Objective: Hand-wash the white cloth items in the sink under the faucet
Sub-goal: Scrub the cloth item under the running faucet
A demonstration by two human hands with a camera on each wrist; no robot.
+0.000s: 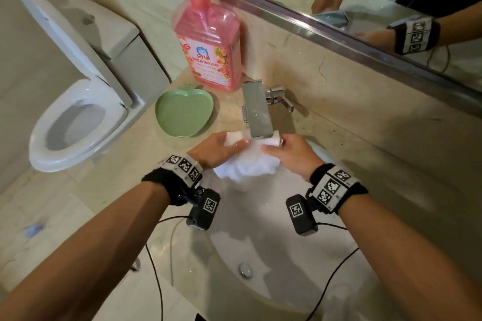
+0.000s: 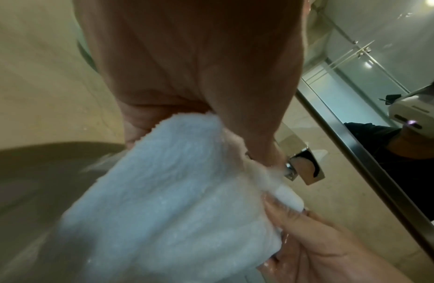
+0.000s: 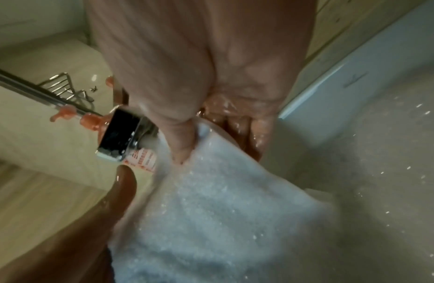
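A wet white cloth (image 1: 247, 163) hangs over the sink (image 1: 260, 255), stretched just under the chrome faucet spout (image 1: 257, 109). My left hand (image 1: 221, 147) grips its left end and my right hand (image 1: 283, 150) pinches its right end. In the left wrist view the cloth (image 2: 162, 201) runs from my palm down to the right hand's fingers (image 2: 295, 226), close to the spout (image 2: 305, 168). The right wrist view shows my wet thumb (image 3: 179, 137) pressed on the cloth (image 3: 223, 210) beside the spout (image 3: 121, 132). The fingertips behind the cloth are hidden.
A pink pump bottle of detergent (image 1: 208, 52) and a green apple-shaped dish (image 1: 184, 112) stand on the counter left of the faucet. A toilet (image 1: 78, 122) with its lid up is further left. A mirror (image 1: 365, 8) runs along the back wall. The drain (image 1: 245, 269) lies in the basin.
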